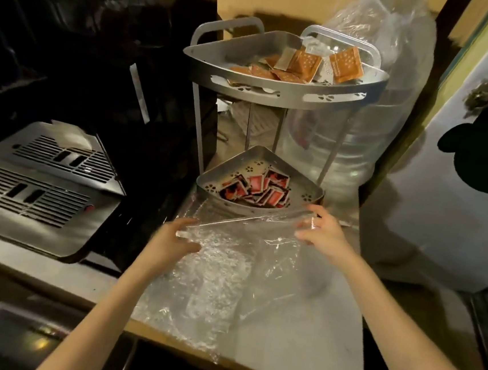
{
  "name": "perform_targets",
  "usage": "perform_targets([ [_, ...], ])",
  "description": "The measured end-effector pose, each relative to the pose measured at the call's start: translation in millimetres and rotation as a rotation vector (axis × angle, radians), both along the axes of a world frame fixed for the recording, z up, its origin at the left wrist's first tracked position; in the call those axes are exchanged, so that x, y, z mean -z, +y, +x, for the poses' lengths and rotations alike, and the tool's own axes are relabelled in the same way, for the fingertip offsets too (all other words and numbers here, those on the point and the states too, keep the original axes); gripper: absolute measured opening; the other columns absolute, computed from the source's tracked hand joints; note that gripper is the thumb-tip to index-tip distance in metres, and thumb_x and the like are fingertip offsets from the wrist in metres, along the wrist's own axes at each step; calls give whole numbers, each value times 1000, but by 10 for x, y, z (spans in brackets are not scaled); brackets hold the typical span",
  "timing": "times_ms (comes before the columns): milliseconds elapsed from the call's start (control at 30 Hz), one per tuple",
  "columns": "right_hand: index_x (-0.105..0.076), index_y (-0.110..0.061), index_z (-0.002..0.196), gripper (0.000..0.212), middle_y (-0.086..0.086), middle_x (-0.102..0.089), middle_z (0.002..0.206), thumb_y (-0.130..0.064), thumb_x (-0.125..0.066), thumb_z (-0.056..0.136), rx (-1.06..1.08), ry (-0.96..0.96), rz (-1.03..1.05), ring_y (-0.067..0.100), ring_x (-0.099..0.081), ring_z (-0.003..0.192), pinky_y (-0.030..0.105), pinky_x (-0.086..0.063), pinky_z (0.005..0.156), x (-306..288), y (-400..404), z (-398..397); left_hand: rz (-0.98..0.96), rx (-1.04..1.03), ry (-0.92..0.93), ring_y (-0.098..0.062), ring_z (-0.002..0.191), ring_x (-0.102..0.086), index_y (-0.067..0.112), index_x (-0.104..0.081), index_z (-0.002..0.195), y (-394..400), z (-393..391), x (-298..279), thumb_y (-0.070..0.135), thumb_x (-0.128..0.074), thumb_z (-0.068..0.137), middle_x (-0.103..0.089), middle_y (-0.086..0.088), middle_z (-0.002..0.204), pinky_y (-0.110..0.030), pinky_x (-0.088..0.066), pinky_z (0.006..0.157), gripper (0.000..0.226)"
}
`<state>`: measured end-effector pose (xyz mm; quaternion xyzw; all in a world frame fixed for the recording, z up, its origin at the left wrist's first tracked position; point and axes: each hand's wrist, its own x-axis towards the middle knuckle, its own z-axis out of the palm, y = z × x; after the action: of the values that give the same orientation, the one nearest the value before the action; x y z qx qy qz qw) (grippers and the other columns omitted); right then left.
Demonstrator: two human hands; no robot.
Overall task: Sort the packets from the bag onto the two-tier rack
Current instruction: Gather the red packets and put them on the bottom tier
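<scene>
A silver two-tier corner rack (pixel 287 95) stands at the back of the counter. Its top tier holds several orange packets (pixel 303 63) and a few white ones. Its bottom tier (pixel 240 162) holds several red packets (pixel 258 190). In front of the rack a clear plastic bag (pixel 228 270) lies spread on the counter, and no packets show in it. My left hand (pixel 171 242) grips the bag's left top edge. My right hand (pixel 323 232) pinches the bag's right top edge. The bag's mouth is stretched between the two hands.
A coffee machine with a slotted metal drip tray (pixel 41 177) stands at the left. A large water bottle wrapped in clear plastic (pixel 372 107) is behind the rack at the right. A white fridge door (pixel 460 187) bounds the right side. The counter's front edge (pixel 249 364) is near me.
</scene>
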<state>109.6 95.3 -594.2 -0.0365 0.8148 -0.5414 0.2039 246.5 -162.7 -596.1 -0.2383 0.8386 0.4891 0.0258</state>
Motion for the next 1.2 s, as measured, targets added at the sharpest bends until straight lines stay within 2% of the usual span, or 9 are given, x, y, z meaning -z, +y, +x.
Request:
perform_targets([
  [133, -45, -8, 126, 53, 7, -64, 87, 12, -56, 78, -34, 94, 90, 27, -64, 85, 26, -52, 63, 58, -309, -11, -661, 104, 37, -29, 138, -24, 28, -43, 133, 202, 67, -64, 32, -60, 83, -21, -7, 153, -43, -22, 112, 53],
  [233, -41, -16, 131, 57, 16, -61, 112, 10, -51, 81, -121, 126, 125, 28, -61, 88, 31, -49, 61, 54, -608, 66, -758, 288, 216, -18, 143, -6, 28, -35, 138, 390, 84, 11, 38, -48, 89, -17, 0, 155, -36, -6, 114, 51],
  [333, -32, -20, 140, 65, 9, -55, 127, 6, -51, 83, -237, 213, 132, 20, -59, 99, 31, -51, 73, 78, -915, 207, -875, 485, 281, -16, 140, -16, 26, -33, 138, 458, 55, 262, 44, -35, 92, -30, -1, 150, -40, -13, 117, 50],
  [533, -23, -13, 144, 62, 8, -28, 151, -16, -52, 90, -363, 540, 417, 24, -22, 140, 35, -18, 114, 63, -1185, 432, -795, 400, 3, -17, 140, 21, 32, 17, 141, 365, 44, 802, 55, -7, 93, 19, 2, 153, -41, 11, 115, 59],
  [633, -33, -14, 140, 51, 5, -35, 147, -19, -47, 91, -392, 582, 463, 20, -26, 138, 37, -17, 117, 213, -1087, 518, -785, 343, -27, -16, 137, 27, 32, 12, 143, 334, 6, 797, 53, -4, 93, 24, 3, 150, -37, 19, 110, 57],
  [800, -62, -16, 115, 40, 1, -64, 120, -34, -39, 88, -374, 732, 612, 21, -57, 115, 44, -48, 97, 554, -859, 737, -788, 326, -98, -15, 134, 30, 32, 12, 143, 297, -86, 871, 54, 1, 88, 24, 3, 150, -38, 20, 111, 60],
  [1000, -56, -21, 125, 46, -1, -58, 131, -41, -36, 89, -445, 721, 858, 16, -52, 124, 45, -25, 112, 865, -785, 761, -770, 335, -139, -12, 136, 27, 36, 20, 135, 261, -119, 909, 58, 3, 84, 26, 5, 148, -43, 14, 113, 59],
  [1100, -53, -21, 128, 48, -1, -54, 135, -43, -35, 88, -493, 630, 841, 17, -49, 127, 43, -19, 104, 887, -789, 736, -751, 344, -173, -14, 138, 24, 38, 23, 133, 251, -145, 887, 60, 9, 78, 22, 4, 152, -44, 11, 115, 60],
  [1200, -41, -20, 137, 56, -2, -34, 149, -45, -29, 89, -542, 618, 770, 18, -31, 139, 43, 0, 115, 860, -761, 684, -774, 395, -269, -18, 140, 21, 32, 23, 136, 273, -195, 806, 56, 1, 88, 21, -1, 154, -46, 9, 115, 58],
])
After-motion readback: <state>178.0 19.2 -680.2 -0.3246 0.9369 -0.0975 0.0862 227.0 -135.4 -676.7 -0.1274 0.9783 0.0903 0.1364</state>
